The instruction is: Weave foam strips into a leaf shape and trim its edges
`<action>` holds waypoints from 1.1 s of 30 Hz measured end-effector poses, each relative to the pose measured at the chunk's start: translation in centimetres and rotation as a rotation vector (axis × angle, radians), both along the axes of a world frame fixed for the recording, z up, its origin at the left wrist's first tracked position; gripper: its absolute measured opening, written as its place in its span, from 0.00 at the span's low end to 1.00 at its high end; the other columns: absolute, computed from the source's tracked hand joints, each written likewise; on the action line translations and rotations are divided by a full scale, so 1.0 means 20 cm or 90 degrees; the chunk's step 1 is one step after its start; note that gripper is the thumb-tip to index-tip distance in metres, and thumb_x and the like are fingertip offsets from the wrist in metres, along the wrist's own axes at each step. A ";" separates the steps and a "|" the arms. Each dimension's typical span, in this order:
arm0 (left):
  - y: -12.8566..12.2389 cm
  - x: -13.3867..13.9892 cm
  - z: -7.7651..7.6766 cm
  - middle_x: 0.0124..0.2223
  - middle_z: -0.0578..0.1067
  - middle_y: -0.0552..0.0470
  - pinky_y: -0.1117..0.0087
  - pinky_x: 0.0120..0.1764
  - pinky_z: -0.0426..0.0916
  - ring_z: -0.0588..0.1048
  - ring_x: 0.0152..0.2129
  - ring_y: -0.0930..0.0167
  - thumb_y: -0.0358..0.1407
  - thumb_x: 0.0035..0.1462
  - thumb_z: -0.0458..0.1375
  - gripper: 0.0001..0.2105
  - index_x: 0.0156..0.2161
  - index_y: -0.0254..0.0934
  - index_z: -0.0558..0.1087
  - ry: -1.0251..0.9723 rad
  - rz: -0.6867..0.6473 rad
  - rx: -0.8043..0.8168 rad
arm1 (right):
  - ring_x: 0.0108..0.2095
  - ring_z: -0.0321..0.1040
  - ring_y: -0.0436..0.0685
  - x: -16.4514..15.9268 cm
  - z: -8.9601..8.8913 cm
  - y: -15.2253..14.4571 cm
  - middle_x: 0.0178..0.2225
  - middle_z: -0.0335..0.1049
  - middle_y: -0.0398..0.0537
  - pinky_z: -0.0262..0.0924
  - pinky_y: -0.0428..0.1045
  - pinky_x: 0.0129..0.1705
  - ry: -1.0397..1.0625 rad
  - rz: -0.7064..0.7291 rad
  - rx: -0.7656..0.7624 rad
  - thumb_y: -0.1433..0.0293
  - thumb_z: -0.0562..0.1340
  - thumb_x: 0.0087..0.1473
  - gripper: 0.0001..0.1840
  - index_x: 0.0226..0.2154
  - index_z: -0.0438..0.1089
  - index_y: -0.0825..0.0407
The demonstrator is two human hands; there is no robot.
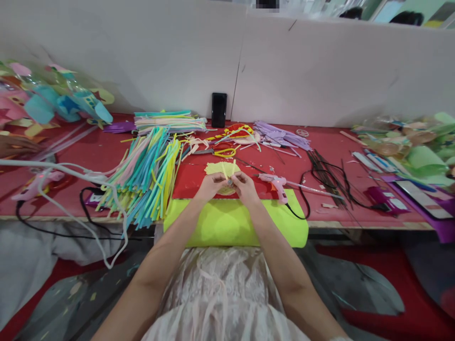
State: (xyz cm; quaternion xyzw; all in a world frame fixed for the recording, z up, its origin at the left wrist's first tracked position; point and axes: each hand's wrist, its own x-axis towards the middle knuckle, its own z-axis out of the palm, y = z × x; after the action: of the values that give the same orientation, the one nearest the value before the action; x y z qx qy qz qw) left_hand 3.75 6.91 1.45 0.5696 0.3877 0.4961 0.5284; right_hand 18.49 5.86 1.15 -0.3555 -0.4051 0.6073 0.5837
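Observation:
Both my hands meet over the middle of the table, fingertips pinched close together. My left hand (pixel 212 183) and my right hand (pixel 244 184) are closed on pale yellow strips (pixel 224 169), whose ends stick up between them in a V. A small dark round spot shows where the fingers meet; I cannot make out what it is. Just behind the hands lies a pale yellow crinkled piece (pixel 213 167) on a red board (pixel 186 180). To the right of my right hand rests a pink glue gun (pixel 279 184) with a clear glue stick in its back.
Bundles of pastel strips (pixel 145 175) lie left, purple strips (pixel 280 135) behind. Yellow-handled scissors (pixel 224 152) and an upright black phone (pixel 219 110) stand beyond my hands. Lime-green fabric (pixel 227 222) covers the front edge. Another person's hand (pixel 16 146) is far left, near cables.

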 end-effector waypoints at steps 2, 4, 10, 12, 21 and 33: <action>0.00 0.00 0.00 0.23 0.74 0.54 0.73 0.29 0.65 0.70 0.21 0.74 0.43 0.41 0.68 0.13 0.23 0.35 0.74 0.007 -0.001 -0.001 | 0.21 0.61 0.46 0.00 0.01 0.00 0.20 0.65 0.36 0.59 0.44 0.26 -0.010 0.001 0.002 0.58 0.74 0.36 0.18 0.24 0.69 0.50; 0.00 0.01 0.00 0.24 0.74 0.54 0.73 0.29 0.65 0.71 0.22 0.74 0.43 0.41 0.68 0.13 0.23 0.36 0.73 0.003 0.006 0.000 | 0.22 0.61 0.46 0.00 0.01 0.00 0.20 0.65 0.36 0.59 0.44 0.27 -0.017 -0.009 0.006 0.58 0.74 0.36 0.18 0.24 0.68 0.50; 0.02 0.00 -0.01 0.27 0.75 0.55 0.72 0.33 0.66 0.72 0.25 0.74 0.42 0.43 0.67 0.12 0.29 0.37 0.74 -0.033 0.078 0.013 | 0.23 0.62 0.46 -0.01 0.01 0.00 0.23 0.66 0.36 0.61 0.45 0.30 -0.054 -0.046 0.037 0.59 0.72 0.41 0.16 0.27 0.68 0.49; 0.03 0.00 -0.02 0.27 0.74 0.56 0.73 0.33 0.65 0.71 0.25 0.74 0.42 0.44 0.67 0.12 0.28 0.37 0.72 -0.043 0.110 0.015 | 0.24 0.64 0.47 -0.02 0.01 0.00 0.25 0.69 0.37 0.63 0.45 0.31 -0.102 -0.050 0.066 0.60 0.71 0.42 0.15 0.30 0.70 0.50; 0.03 -0.01 -0.04 0.27 0.72 0.55 0.71 0.34 0.67 0.70 0.25 0.74 0.43 0.43 0.67 0.14 0.25 0.36 0.71 -0.086 0.065 -0.016 | 0.26 0.68 0.51 -0.02 0.04 -0.04 0.23 0.71 0.41 0.66 0.48 0.34 -0.192 -0.003 0.100 0.54 0.68 0.46 0.16 0.26 0.70 0.50; 0.02 0.00 -0.01 0.29 0.74 0.55 0.71 0.36 0.67 0.72 0.27 0.74 0.40 0.40 0.69 0.13 0.28 0.36 0.73 -0.111 0.081 -0.016 | 0.24 0.67 0.49 -0.02 0.02 -0.03 0.23 0.70 0.40 0.65 0.47 0.32 -0.139 0.030 0.089 0.51 0.66 0.48 0.19 0.27 0.68 0.50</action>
State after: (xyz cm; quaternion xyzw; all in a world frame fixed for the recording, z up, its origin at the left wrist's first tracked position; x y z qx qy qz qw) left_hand 3.66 7.26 1.27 0.4916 0.3817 0.5718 0.5345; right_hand 18.07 5.23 1.63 -0.3684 -0.5159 0.5488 0.5450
